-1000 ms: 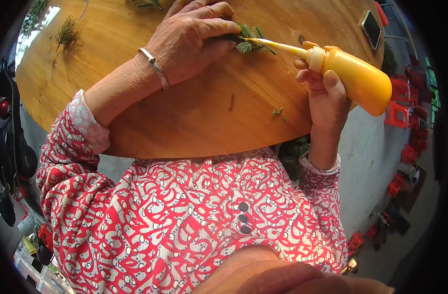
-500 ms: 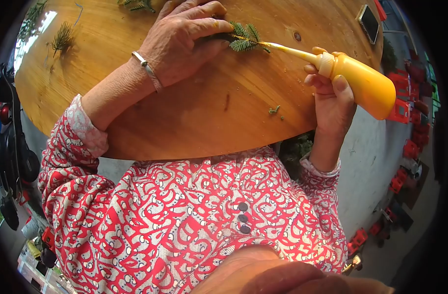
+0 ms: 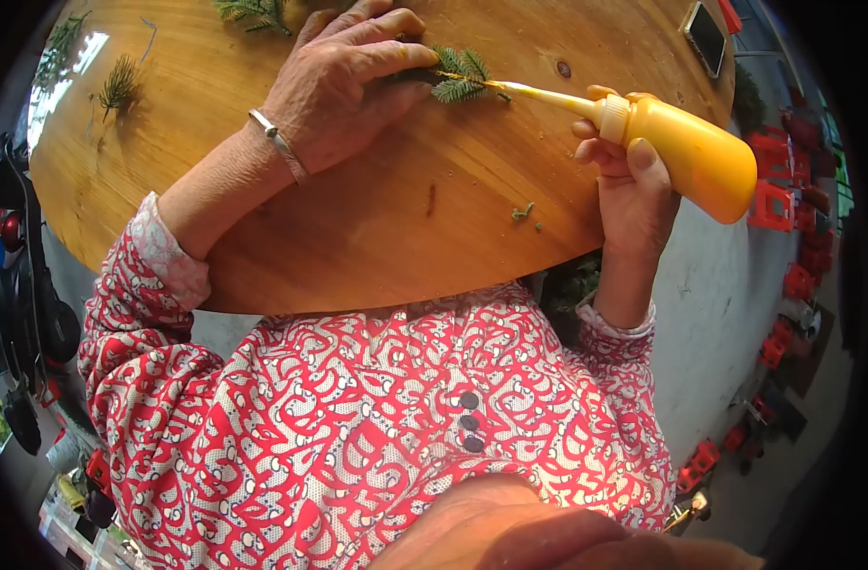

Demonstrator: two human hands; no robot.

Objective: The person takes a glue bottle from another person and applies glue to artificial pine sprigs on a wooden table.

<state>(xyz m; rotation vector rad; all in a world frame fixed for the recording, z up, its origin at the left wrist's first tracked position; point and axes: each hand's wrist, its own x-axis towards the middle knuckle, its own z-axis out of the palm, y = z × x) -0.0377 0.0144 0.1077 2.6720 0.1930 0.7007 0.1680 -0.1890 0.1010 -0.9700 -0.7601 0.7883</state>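
My left hand (image 3: 349,85), with a bangle (image 3: 280,144) on the wrist, presses on the table. Its thumb and fingers are closed on the stem end of a green evergreen sprig (image 3: 461,87), partly hidden under them. Yellow-orange liquid lies along the middle of the sprig. My right hand (image 3: 638,185) is wrapped round a squeeze bottle (image 3: 695,152) of yellow-orange liquid, tilted with its long nozzle pointing left. The nozzle tip is at the sprig's right end; whether it touches is hard to tell.
On the round wooden table (image 3: 358,256) lie another sprig (image 3: 119,85) at left, more greenery (image 3: 252,11) at the top, small green scraps (image 3: 522,213) and a phone (image 3: 705,40) at the right edge. Red stools (image 3: 774,204) stand on the floor to the right.
The whole view has shifted slightly, so most things appear a little further left. Both hands keep their hold, and the nozzle stays at the sprig's right end.
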